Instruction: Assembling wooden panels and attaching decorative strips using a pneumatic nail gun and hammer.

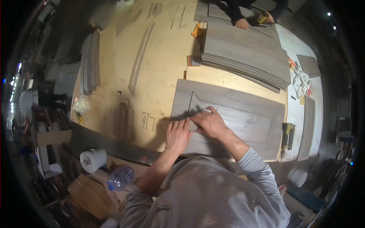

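Both forearms enter from the near edge and converge toward the middle of the scene, sleeves pushed up to the elbows. The left hand lies palm down, fingers together and extended toward the far side. The right hand sits just right of it, palm down, fingers angled far-left, the two hands touching or nearly so.

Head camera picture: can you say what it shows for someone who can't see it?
A person's left hand and right hand press flat on a grey wood panel on a workbench, with stacked grey boards behind.
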`<state>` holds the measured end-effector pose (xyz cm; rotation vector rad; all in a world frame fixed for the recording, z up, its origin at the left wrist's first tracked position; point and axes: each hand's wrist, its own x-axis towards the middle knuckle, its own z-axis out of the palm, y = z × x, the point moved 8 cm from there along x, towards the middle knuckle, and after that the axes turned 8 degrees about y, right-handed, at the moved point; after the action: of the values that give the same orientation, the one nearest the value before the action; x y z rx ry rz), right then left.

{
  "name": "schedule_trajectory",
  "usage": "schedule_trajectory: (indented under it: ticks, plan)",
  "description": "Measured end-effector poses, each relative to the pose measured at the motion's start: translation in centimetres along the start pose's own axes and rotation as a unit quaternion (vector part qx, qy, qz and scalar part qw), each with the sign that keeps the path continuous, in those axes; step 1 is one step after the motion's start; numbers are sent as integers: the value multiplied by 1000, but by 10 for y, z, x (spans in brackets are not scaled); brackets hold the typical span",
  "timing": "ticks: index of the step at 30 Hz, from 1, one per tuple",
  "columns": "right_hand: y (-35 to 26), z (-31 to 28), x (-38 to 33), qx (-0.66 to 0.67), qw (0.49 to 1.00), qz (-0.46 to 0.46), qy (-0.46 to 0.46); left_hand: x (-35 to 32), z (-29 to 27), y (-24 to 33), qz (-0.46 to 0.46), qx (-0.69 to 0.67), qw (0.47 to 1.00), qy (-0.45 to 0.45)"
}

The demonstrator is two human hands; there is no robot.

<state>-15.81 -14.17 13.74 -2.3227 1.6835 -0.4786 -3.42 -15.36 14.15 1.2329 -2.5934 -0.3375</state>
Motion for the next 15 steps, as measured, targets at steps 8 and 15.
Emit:
schedule_trajectory:
  ticks: [8,15]
  plan:
    - [75,-33,20,71,982,53,165,17,43,-26,-238,-55,968,-47]
    - [138,46,23,133,973,156,103,20,74,-23,-269,-41,962,-34]
